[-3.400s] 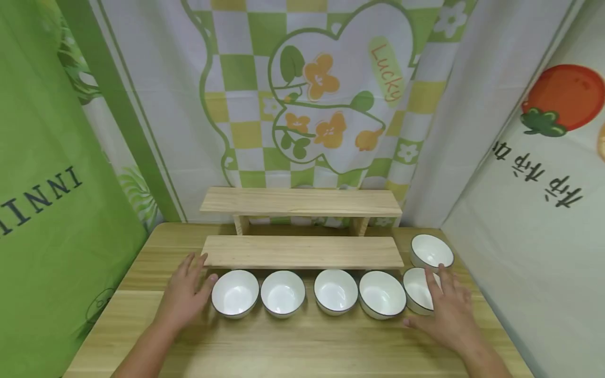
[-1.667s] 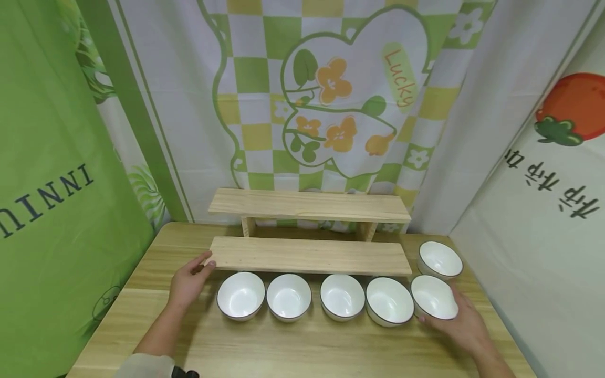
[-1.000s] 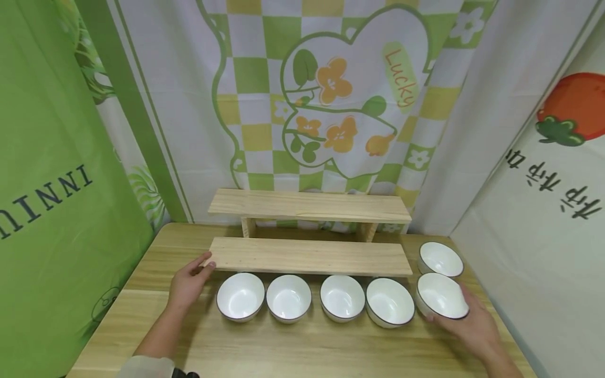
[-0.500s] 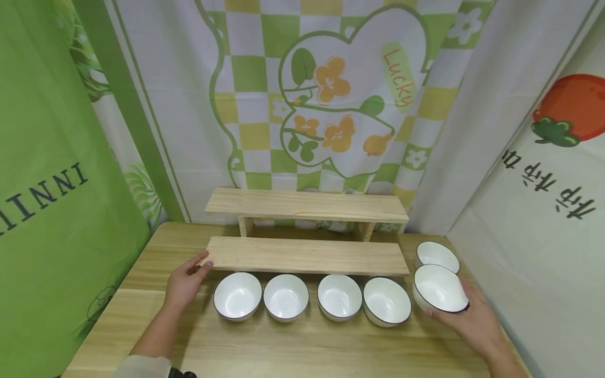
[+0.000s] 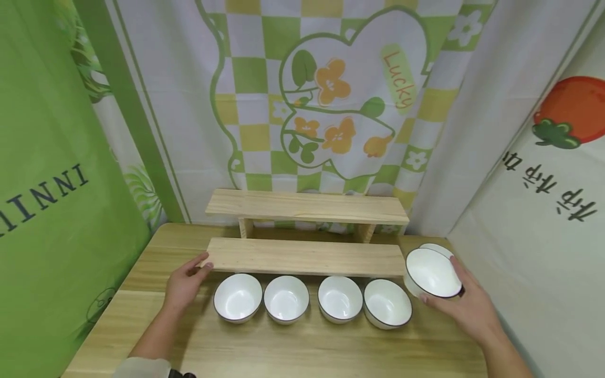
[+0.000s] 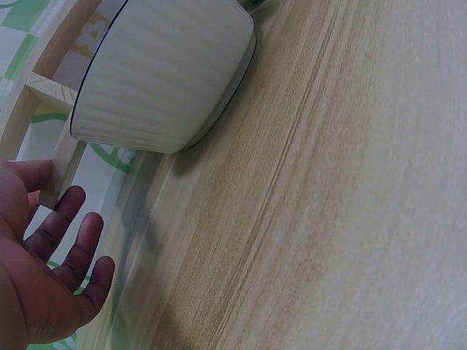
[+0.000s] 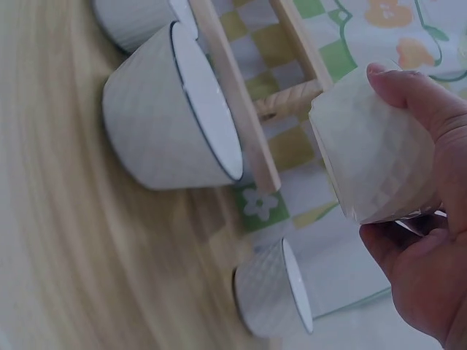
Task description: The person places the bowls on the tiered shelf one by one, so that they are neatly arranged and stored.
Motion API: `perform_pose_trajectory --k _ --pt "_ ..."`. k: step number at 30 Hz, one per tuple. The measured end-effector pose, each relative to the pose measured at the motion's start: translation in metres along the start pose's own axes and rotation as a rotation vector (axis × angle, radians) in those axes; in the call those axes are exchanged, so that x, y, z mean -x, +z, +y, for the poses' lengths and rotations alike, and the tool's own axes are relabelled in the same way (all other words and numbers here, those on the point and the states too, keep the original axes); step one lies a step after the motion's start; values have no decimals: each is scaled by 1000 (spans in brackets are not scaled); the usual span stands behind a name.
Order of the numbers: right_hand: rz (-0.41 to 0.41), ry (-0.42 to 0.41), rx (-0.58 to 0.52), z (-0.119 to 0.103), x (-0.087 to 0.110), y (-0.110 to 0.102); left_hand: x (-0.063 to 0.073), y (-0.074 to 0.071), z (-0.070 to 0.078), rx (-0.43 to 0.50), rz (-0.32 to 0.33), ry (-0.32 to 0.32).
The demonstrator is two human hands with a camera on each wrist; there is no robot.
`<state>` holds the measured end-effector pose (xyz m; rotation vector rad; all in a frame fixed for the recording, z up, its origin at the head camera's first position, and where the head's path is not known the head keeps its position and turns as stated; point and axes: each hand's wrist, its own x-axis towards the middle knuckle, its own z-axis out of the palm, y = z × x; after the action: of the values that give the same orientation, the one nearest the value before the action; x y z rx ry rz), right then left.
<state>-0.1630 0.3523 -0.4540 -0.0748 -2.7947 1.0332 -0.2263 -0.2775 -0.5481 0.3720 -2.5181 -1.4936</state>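
My right hand (image 5: 475, 310) grips a white dark-rimmed bowl (image 5: 434, 274), thumb on its near side and fingers round the right. It is off the table, near the right end of the lower wooden board (image 5: 304, 256). In the right wrist view the bowl's faceted outer wall (image 7: 379, 146) shows, well above the table. Behind it another white bowl (image 5: 440, 249) stands on the table, mostly hidden in the head view. My left hand (image 5: 184, 282) pinches the lower board's left end between thumb and index finger; its other fingers are spread in the left wrist view.
Several like white bowls (image 5: 238, 297) stand in a row along the front of the lower board. The raised upper board (image 5: 307, 206) of the wooden stand is behind. Patterned curtains (image 5: 331, 94) enclose the table (image 5: 283, 352) at back and sides.
My right hand has taken hold of the bowl at the row's right end, drawn it right, then lifted it up and toward the stand. My left hand has closed on the board's end.
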Motion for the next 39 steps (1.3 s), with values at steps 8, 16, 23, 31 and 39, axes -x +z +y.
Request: perform_pose_trajectory --k 8,16,23,31,39 --pt "-8 -43 -11 -18 -13 0 1 1 3 1 5 -7" --pt "-4 -82 -28 -35 -23 2 -1 1 2 45 4 -16" --pt "-18 -88 -69 -49 -34 9 -2 1 1 67 15 -22" --pt "-59 -65 -113 -59 -41 13 -3 2 1 102 13 -34" --pt "-96 -71 -133 -70 -51 17 -2 2 0 121 16 -51"
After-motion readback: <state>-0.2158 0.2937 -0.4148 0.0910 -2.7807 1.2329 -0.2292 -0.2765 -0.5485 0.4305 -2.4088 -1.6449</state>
